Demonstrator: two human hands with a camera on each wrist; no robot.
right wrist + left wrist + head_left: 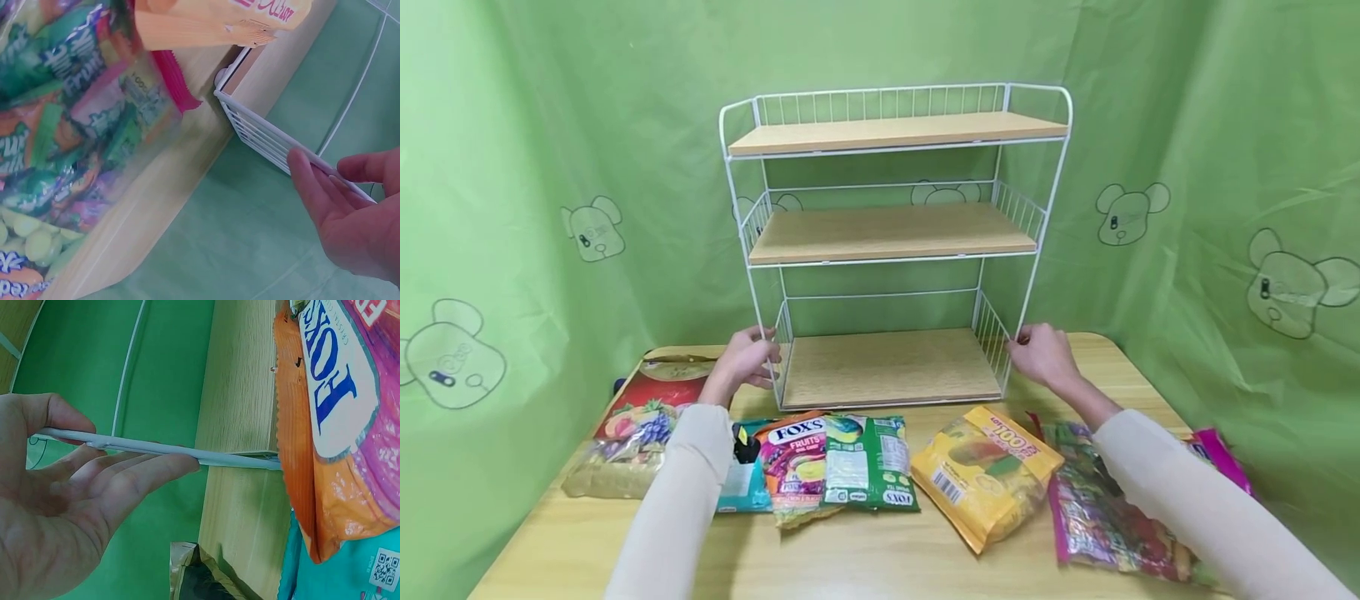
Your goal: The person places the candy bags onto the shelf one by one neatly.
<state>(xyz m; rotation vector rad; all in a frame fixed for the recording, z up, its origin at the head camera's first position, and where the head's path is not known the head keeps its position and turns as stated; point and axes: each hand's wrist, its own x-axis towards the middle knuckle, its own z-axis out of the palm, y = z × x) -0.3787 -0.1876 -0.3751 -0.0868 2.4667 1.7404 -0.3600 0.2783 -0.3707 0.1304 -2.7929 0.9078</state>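
A three-tier shelf rack (895,362) with white wire sides and wooden boards stands upright on the table. My left hand (747,360) holds its left front post low down; in the left wrist view the thumb lies on one side of the white post (150,448) and the fingers on the other. On the opposite side, my right hand (1043,357) grips the right front post near the bottom board. The right wrist view has that hand (359,212) with thumb and fingers around the white wire frame (269,132). All three boards of the rack are bare.
Candy bags lie before the rack: a red and gold bag (647,417), a teal bag (748,483), an orange-purple Fox's bag (793,467), a green Fox's bag (868,462), a yellow mango bag (985,475) and a clear mixed-candy bag (1097,508). Green curtain (655,100) surrounds the table (850,558).
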